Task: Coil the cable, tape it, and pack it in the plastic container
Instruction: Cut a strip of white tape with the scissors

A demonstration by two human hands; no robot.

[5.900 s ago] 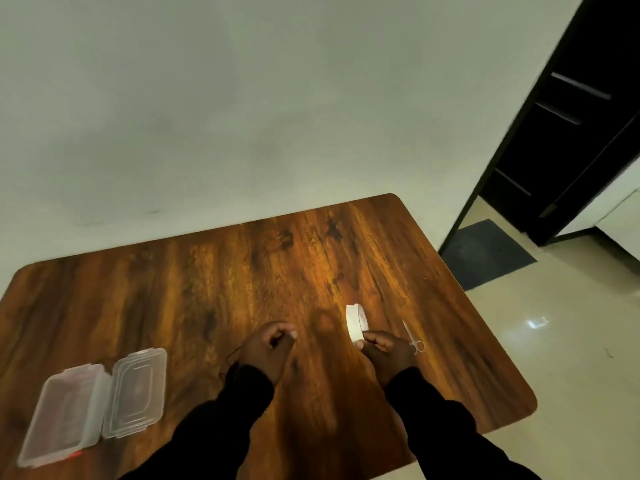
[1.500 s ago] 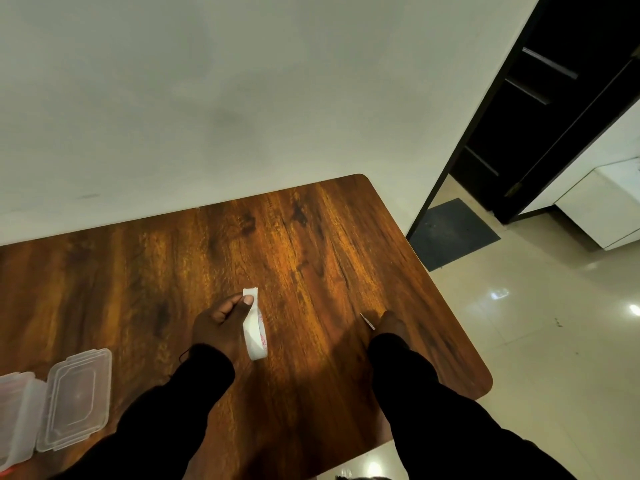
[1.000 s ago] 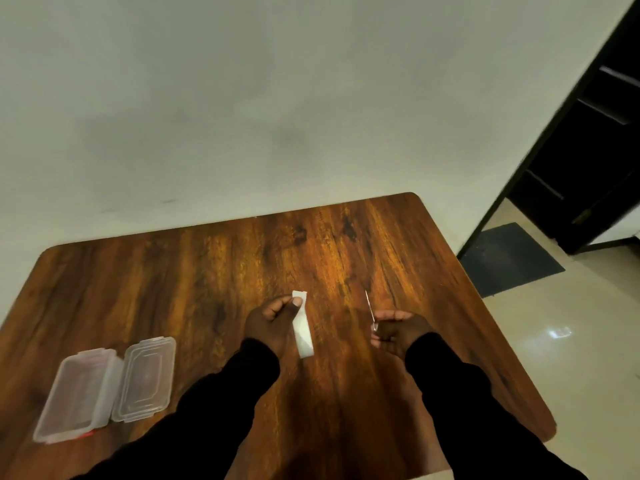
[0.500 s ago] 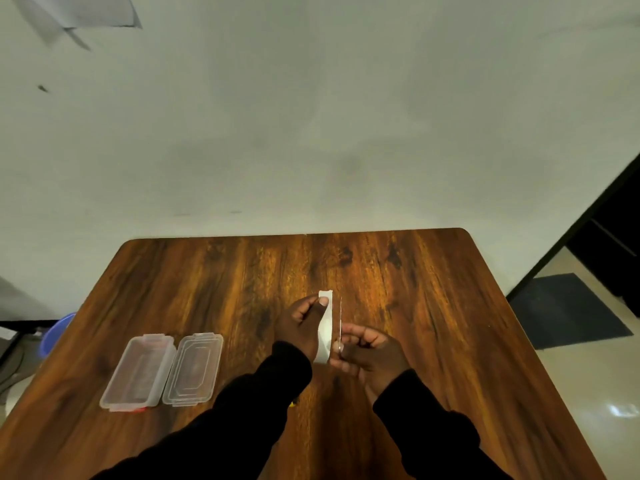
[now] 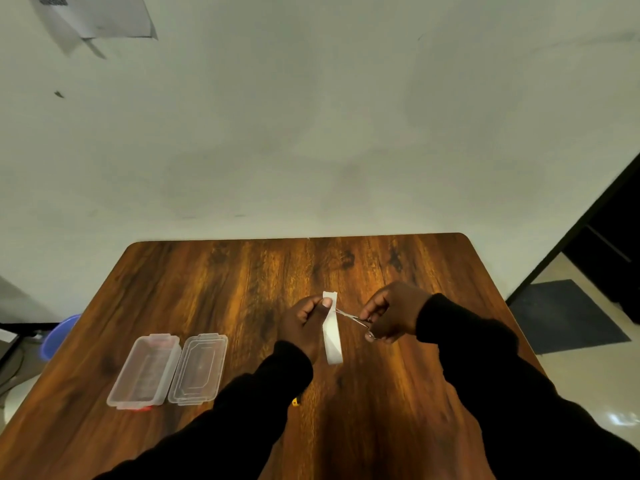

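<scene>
My left hand (image 5: 303, 323) pinches the free end of a white tape roll (image 5: 331, 336) above the wooden table (image 5: 214, 292); the roll hangs on edge below the thumb. My right hand (image 5: 394, 315) holds small metal scissors (image 5: 356, 320), their blades pointing left and touching the tape strip just under my left thumb. A clear plastic container (image 5: 145, 370) lies open at the left, its lid (image 5: 199, 367) flipped out beside it. The cable is hidden; only a small yellow bit (image 5: 295, 402) shows under my left sleeve.
A wall stands right behind the table's far edge. A blue tub (image 5: 57, 336) sits on the floor left of the table. A dark doorway and a grey mat (image 5: 568, 317) are on the right. A paper sheet (image 5: 100, 15) hangs on the wall.
My right hand picked the scissors up from the table's right side and brought them across to the tape. The blades now point at the strip instead of upward. The view swung left.
</scene>
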